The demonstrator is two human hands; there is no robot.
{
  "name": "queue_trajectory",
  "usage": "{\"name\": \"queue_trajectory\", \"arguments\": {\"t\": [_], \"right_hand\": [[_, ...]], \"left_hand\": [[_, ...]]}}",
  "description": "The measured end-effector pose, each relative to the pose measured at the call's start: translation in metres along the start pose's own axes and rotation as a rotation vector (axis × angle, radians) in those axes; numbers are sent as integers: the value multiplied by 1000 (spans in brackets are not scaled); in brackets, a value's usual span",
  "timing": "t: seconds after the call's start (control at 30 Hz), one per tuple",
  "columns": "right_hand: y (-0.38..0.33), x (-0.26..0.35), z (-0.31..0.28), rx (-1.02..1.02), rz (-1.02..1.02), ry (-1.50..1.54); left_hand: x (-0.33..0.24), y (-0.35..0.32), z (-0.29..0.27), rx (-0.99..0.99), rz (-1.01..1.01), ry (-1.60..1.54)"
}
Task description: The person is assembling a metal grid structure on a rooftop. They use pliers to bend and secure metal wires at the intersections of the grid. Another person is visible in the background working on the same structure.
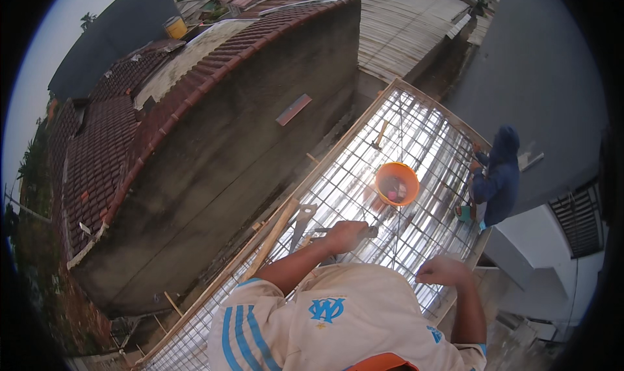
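My left hand (348,237) is closed around a dark metal hand tool (372,232); its blunt end pokes out past the fingers, and the grip hides its exact kind. Over the right part of the steel rebar mesh (338,195), my right hand (445,270) hangs with curled fingers, slightly blurred; whether it holds anything is hidden. Beyond my left hand an orange bucket (397,184) stands on the mesh with a few small items inside. A handsaw (302,223) lies left of my left hand, and a hammer (380,136) rests farther out.
Shiny sheet metal lies under the mesh, edged by wooden boards (351,139). A loose plank (273,238) runs along the left side. At the right edge a person in a blue hooded top (499,176) crouches beside a grey wall (539,98). A tile-topped wall (227,150) rises left.
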State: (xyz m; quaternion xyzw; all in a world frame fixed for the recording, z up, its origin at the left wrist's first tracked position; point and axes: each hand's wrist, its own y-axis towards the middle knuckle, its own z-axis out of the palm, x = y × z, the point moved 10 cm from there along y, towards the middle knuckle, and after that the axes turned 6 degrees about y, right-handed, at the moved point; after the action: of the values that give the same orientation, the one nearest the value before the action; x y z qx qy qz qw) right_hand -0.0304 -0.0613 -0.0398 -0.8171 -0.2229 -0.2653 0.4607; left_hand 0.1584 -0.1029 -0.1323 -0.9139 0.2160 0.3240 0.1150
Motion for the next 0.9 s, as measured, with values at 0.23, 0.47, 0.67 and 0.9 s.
{"name": "queue_trajectory", "arguments": {"t": [0.23,0.47,0.67,0.9], "right_hand": [[-11,-67,-44,-545,67,219],[-17,-92,-44,-623,113,-122],[-25,-89,-19,-413,231,-220],[-43,-35,-53,-585,-10,485]], "left_hand": [[-38,-8,-26,178,68,36],[0,-9,18,281,34,-29],[-2,-6,-3,181,-80,-96],[-15,-16,-3,260,189,-22]]}}
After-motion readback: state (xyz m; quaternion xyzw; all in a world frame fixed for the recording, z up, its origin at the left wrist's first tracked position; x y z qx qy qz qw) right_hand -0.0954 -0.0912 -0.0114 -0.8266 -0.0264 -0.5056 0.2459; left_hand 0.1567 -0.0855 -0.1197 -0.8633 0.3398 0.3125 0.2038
